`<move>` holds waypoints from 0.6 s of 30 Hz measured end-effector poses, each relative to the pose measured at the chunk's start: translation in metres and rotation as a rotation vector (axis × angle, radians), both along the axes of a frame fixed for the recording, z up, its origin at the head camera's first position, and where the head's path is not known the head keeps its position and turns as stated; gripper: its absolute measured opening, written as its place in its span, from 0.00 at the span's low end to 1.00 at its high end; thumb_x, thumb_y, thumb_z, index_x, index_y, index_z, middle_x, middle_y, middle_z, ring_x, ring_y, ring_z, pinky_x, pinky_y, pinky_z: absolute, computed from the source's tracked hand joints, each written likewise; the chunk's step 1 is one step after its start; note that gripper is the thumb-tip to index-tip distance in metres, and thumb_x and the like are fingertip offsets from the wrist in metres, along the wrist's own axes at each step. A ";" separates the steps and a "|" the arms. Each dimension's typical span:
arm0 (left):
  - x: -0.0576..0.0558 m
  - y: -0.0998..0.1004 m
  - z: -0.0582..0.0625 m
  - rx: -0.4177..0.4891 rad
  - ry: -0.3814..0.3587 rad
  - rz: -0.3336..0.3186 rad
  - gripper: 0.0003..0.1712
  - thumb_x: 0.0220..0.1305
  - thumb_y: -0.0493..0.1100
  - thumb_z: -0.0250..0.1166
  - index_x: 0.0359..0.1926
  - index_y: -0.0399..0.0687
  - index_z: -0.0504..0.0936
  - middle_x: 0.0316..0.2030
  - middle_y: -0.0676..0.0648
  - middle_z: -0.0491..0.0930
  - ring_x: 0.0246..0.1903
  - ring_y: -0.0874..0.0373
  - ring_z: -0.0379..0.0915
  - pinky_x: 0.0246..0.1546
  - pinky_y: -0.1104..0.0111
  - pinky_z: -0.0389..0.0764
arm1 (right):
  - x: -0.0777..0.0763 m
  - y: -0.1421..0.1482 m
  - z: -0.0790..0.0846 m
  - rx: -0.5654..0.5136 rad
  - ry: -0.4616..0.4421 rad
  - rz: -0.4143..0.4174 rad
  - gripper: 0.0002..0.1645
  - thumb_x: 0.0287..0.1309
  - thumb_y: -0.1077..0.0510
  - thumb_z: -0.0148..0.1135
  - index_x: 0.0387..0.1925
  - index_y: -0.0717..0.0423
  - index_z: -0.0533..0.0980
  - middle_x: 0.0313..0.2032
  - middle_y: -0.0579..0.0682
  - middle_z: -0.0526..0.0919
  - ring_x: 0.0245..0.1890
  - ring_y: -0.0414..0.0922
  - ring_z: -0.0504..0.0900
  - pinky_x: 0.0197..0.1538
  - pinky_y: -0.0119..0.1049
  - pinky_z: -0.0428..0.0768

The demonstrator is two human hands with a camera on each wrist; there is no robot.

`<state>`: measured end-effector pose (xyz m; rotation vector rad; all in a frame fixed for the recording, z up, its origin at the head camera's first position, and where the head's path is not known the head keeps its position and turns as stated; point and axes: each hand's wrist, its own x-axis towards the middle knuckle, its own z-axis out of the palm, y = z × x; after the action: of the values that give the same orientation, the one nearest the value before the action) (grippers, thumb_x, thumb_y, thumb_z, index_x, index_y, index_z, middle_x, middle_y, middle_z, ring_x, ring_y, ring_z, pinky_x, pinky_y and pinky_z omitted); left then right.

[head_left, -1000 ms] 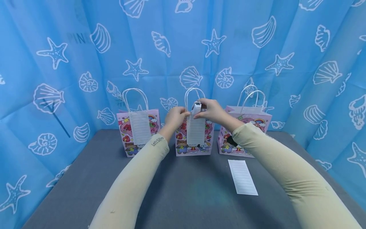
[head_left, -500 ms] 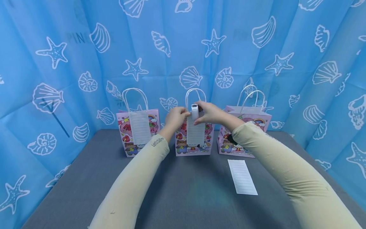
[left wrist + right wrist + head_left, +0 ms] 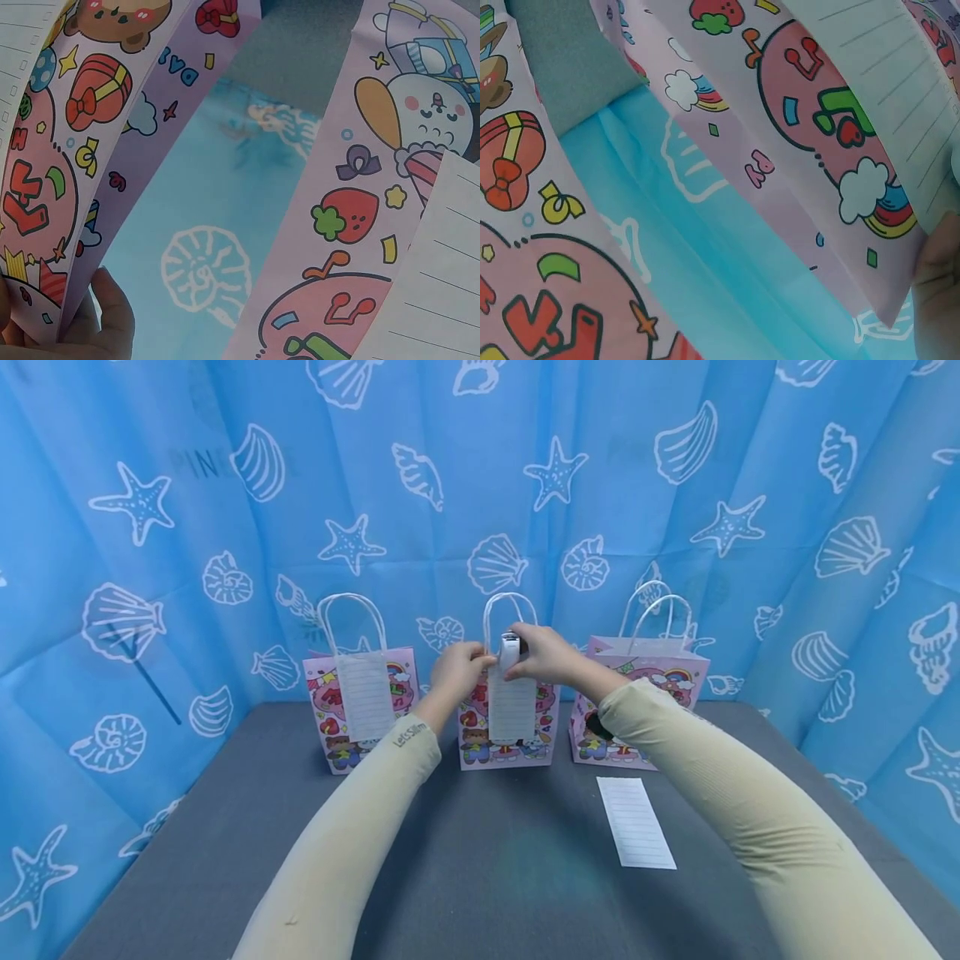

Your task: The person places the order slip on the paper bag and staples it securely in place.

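Observation:
A pink cartoon-print paper bag (image 3: 474, 727) with white handles stands upright in the middle of the head view. Against its front hangs a lined paper slip (image 3: 512, 710). My left hand (image 3: 455, 677) pinches the bag's top edge together with the slip, near the left handle base. In the left wrist view, the left fingers (image 3: 114, 319) lie at the bag's rim. My right hand (image 3: 547, 653) grips a small white stapler (image 3: 510, 652) at the slip's top, its metal end facing up. The right wrist view shows the right thumb side (image 3: 939, 289) beside the bag, with the stapler mostly out of frame.
To the left stands a matching bag (image 3: 330, 693) with a lined slip (image 3: 365, 693) on its front. Another such bag (image 3: 686, 677) stands on the right, partly behind the right forearm. A loose lined slip (image 3: 636, 822) lies on the grey table (image 3: 480, 877). A blue curtain hangs behind.
The right hand has brought the stapler slightly left and down, and turned it more upright at the slip's top. The left hand has kept its hold. The head view has shifted a little.

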<state>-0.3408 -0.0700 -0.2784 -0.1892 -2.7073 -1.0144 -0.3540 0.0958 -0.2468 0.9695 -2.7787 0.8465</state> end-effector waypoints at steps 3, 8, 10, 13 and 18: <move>-0.001 0.000 0.000 0.012 -0.002 0.000 0.19 0.69 0.51 0.59 0.25 0.45 0.71 0.21 0.51 0.67 0.21 0.59 0.60 0.23 0.70 0.62 | 0.000 -0.001 -0.001 0.002 0.006 -0.001 0.31 0.50 0.64 0.74 0.53 0.67 0.70 0.43 0.61 0.81 0.42 0.54 0.80 0.45 0.46 0.80; -0.002 0.000 -0.001 0.027 -0.004 -0.005 0.18 0.69 0.51 0.59 0.26 0.45 0.72 0.21 0.51 0.67 0.21 0.59 0.60 0.23 0.70 0.62 | 0.000 -0.003 -0.001 0.009 0.003 -0.011 0.27 0.51 0.64 0.73 0.51 0.65 0.70 0.41 0.60 0.81 0.40 0.53 0.80 0.43 0.45 0.79; -0.002 0.000 -0.001 0.023 -0.006 -0.010 0.17 0.69 0.51 0.58 0.28 0.45 0.75 0.21 0.51 0.67 0.21 0.59 0.60 0.23 0.70 0.62 | -0.001 -0.003 -0.002 0.006 -0.002 -0.016 0.26 0.51 0.64 0.73 0.49 0.65 0.70 0.39 0.59 0.81 0.39 0.53 0.80 0.42 0.45 0.79; -0.002 -0.001 -0.001 0.018 -0.010 -0.020 0.16 0.70 0.52 0.58 0.32 0.45 0.78 0.22 0.51 0.68 0.22 0.59 0.60 0.24 0.70 0.62 | -0.002 -0.002 -0.003 -0.006 -0.001 -0.021 0.25 0.50 0.64 0.73 0.47 0.64 0.70 0.38 0.59 0.81 0.37 0.52 0.80 0.41 0.44 0.79; -0.003 -0.001 -0.002 0.018 -0.011 -0.042 0.15 0.70 0.51 0.58 0.36 0.45 0.81 0.22 0.51 0.68 0.22 0.59 0.60 0.24 0.70 0.63 | -0.002 -0.002 -0.009 -0.053 0.054 -0.015 0.23 0.50 0.65 0.73 0.45 0.65 0.71 0.38 0.60 0.82 0.37 0.54 0.81 0.40 0.45 0.80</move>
<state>-0.3439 -0.0713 -0.2799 -0.2388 -2.7138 -1.0545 -0.3561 0.0941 -0.2559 0.9476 -2.7008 0.8735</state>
